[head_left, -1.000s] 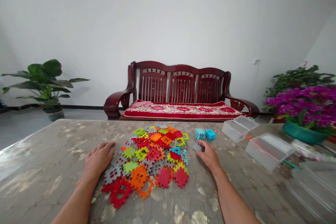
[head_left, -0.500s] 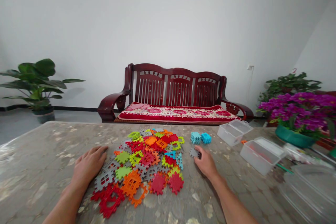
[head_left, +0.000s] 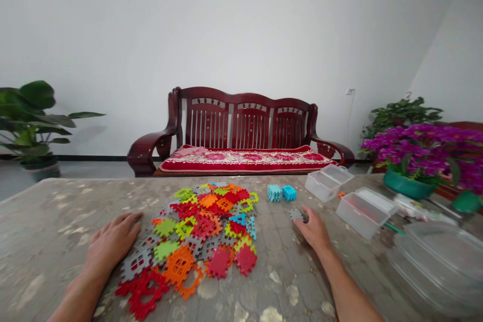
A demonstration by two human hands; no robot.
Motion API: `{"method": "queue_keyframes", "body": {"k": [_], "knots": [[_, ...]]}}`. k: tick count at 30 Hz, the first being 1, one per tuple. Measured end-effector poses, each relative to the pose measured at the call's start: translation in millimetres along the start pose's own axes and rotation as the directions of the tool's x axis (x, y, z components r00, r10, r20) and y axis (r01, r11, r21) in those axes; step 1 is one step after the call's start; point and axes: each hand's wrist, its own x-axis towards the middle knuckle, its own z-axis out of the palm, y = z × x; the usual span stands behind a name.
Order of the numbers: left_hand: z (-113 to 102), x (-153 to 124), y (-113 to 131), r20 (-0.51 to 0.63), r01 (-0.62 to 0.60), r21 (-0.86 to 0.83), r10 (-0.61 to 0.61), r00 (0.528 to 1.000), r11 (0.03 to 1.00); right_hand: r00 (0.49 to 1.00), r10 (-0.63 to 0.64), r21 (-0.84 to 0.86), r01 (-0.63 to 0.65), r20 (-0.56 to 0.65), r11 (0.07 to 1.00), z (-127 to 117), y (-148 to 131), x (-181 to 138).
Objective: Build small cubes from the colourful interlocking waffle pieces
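Note:
A loose pile of plastic interlocking tiles in red, orange, green, grey and blue lies on the table in front of me. My left hand rests flat on the tabletop at the pile's left side, fingers stretched out, holding nothing. To the right of the pile, my right hand pinches a small grey tile between thumb and fingers, low at the table surface. Just beyond it stand two neat stacks, a light blue tile stack and a brighter blue tile stack.
Two clear plastic boxes, a farther box and a nearer box, sit on the right. Beside them are clear round lids and purple flowers in a green pot. A wooden bench stands behind the table.
My right hand has carried the grey tile rightward, from in front of the light blue stack to in front of the brighter one. My left hand stays flat. The view has turned slightly right.

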Motion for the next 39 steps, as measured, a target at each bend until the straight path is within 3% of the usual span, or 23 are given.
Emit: {"method": "queue_keyframes", "body": {"k": [7,25,39], "knots": [[4,2,-2,-0.010,-0.010,-0.002,0.010,1.000,1.000,0.996,0.045,-0.188,-0.030,0.076,0.982,-7,-14,-3],[6,3,-2,-0.038,0.007,-0.016,-0.008,0.999,1.000,0.991,0.122,-0.174,-0.110,0.058,0.979,-6,-12,14],[9,5,-6,-0.029,0.013,-0.018,-0.014,0.999,1.000,0.986,0.154,-0.237,-0.136,0.060,0.962,-6,-36,32]]}}
